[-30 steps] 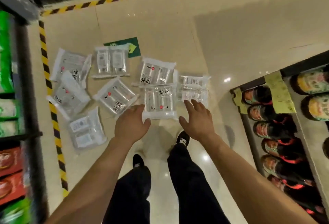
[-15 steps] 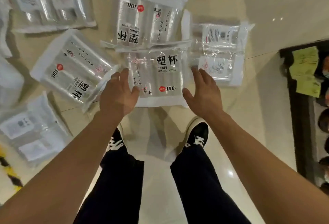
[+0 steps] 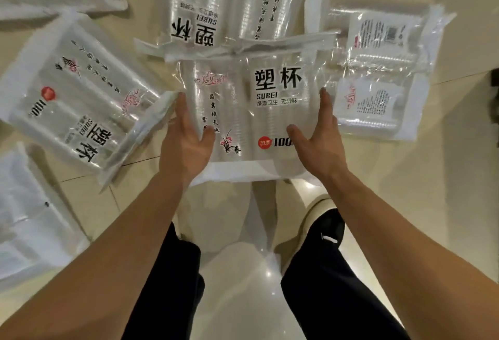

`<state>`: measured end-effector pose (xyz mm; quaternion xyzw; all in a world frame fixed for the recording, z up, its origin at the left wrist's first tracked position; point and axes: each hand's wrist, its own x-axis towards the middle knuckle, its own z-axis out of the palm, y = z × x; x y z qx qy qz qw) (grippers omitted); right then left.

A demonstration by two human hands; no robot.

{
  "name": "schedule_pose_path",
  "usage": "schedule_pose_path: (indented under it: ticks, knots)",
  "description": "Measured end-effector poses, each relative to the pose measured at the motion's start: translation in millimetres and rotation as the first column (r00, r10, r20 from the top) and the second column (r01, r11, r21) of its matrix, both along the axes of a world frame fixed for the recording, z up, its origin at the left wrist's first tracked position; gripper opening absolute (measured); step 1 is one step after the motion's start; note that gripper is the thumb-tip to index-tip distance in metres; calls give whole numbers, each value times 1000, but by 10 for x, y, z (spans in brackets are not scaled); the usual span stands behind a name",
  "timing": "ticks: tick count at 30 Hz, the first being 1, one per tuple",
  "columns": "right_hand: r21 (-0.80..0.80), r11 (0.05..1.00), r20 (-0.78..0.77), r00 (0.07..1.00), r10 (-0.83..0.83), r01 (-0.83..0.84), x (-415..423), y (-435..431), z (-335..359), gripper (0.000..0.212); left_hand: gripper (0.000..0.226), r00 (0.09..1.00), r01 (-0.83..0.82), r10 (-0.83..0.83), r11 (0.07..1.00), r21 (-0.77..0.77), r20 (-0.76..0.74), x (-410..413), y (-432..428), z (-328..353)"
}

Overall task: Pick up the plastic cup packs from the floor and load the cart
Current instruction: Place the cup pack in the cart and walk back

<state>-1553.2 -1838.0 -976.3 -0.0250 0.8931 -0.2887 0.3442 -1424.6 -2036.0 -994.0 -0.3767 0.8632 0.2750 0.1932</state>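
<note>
Clear plastic: we count six cup packs (image 3: 81, 102) on floor (image 3: 432, 204); 8, 11, 12 o'clock ones cropped. Centre pack (image 3: 253, 112) between left hand (image 3: 186, 148) and right hand (image 3: 321, 139), fingers (image 3: 325, 102) straight along its edges, thumbs on top.

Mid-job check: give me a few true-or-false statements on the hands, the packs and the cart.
1. A hand sits at each side of the centre pack: left hand, right hand. True.
2. A cart is in view. False: none shows.
3. The centre pack is the only pack in view. False: a left pack, a right pack and others lie around it.
4. Both thumbs lie on the centre pack's printed face. True.
</note>
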Motion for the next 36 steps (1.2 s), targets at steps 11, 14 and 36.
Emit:
schedule_pose_path:
  ticks: [11,14,36]
  knots:
    - [-139,990,-230,973,-5,-28,-875,-309,3239,82,79,933,-189,187,982,23,-306,-848,-352,3404]
    - [-172,984,-323,946,-5,-54,-1111,-383,4439,80,76,921,-159,106,981,-112,-376,-1103,-498,4593]
    - [-217,976,-697,697,-168,19,-244,665,9648,84,74,726,89,-293,937,-337,-623,-1025,156,9656]
